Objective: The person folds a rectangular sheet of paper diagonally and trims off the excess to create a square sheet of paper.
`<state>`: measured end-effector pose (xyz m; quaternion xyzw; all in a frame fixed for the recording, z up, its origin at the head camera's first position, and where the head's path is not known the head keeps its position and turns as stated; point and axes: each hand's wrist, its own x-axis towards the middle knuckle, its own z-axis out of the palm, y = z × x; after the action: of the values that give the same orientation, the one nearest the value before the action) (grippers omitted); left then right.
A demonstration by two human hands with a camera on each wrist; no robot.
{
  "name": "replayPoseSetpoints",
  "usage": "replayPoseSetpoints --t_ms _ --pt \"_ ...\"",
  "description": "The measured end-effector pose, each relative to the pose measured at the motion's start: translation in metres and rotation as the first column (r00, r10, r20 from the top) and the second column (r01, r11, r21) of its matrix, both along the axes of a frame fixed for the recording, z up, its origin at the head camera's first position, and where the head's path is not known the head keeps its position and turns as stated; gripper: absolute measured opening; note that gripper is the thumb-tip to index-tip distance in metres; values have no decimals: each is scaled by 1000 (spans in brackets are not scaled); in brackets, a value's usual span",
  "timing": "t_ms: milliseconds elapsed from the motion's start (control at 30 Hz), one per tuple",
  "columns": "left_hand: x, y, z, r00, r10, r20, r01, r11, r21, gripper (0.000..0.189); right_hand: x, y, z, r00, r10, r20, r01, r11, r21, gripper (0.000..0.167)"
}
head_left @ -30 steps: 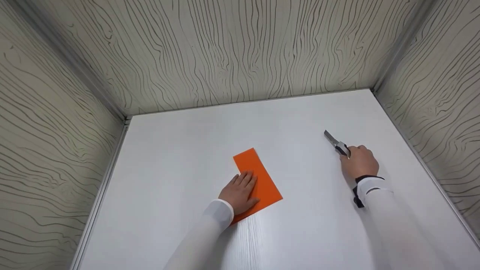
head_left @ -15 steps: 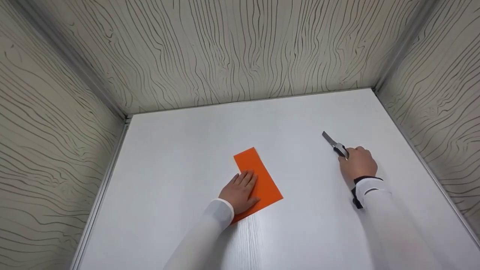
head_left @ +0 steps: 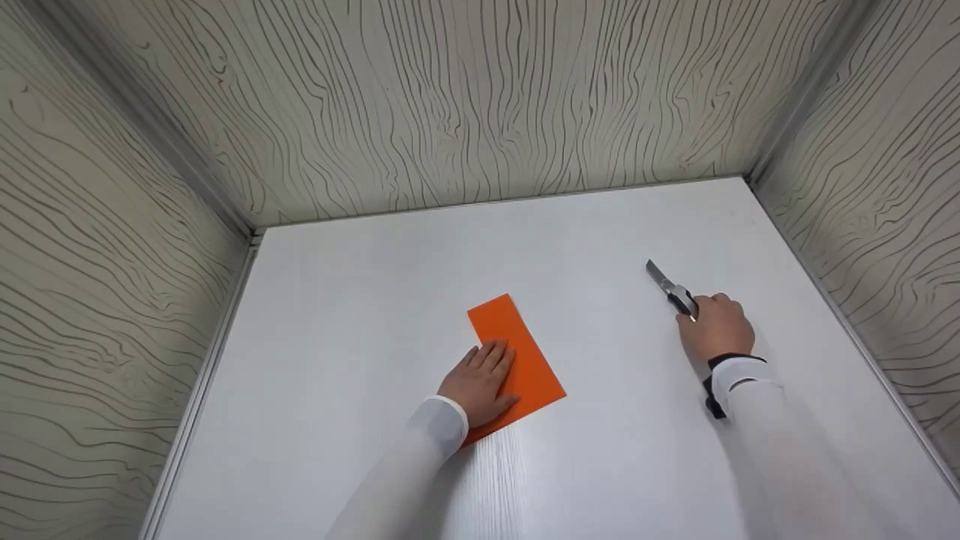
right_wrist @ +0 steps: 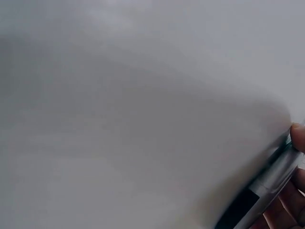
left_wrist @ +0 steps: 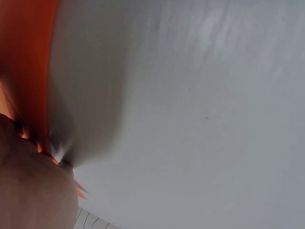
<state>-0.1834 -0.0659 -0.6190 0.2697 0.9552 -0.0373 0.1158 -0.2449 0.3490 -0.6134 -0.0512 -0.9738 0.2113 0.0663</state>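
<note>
An orange sheet of paper (head_left: 531, 367) lies slanted near the middle of the white table. Flat on its left part rests my left hand (head_left: 477, 384), fingers straight and pointing away from me. The left wrist view shows the paper's edge (left_wrist: 33, 62) beside that hand (left_wrist: 35, 186). Over on the right, my right hand (head_left: 718, 324) grips a utility knife (head_left: 681, 297) by its handle. Its blade sticks out and points up and left, apart from the paper. In the right wrist view, fingers wrap the silver and black handle (right_wrist: 269, 183).
The white table (head_left: 360, 315) reaches back to a wood-grain panel (head_left: 465, 105). Similar panels stand on the left (head_left: 97, 300) and right (head_left: 892, 217), with grey metal strips along the corners.
My right hand with the utility knife has shifted very slightly left. The left hand and the orange paper stay in place.
</note>
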Motion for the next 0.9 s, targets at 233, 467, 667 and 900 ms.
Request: replayPoseSetpoints --t_ms 233,467,667,900 --pt "-1 0 -3 1000 4 2 -4 1000 1 78 1 0 2 1000 1 17 -1 1000 -3 46" --pt "-2 0 -3 1000 3 13 -4 1000 13 79 3 -4 7 1000 -18 6 18 1000 -3 57" --pt "-3 -2 -10 1000 3 0 -3 1000 26 79 8 -34 19 983 140 -119 -137 990 36 48" --pt "-4 -2 -10 1000 2 -28 0 998 58 77 51 -128 27 805 589 -64 -565 796 216 43"
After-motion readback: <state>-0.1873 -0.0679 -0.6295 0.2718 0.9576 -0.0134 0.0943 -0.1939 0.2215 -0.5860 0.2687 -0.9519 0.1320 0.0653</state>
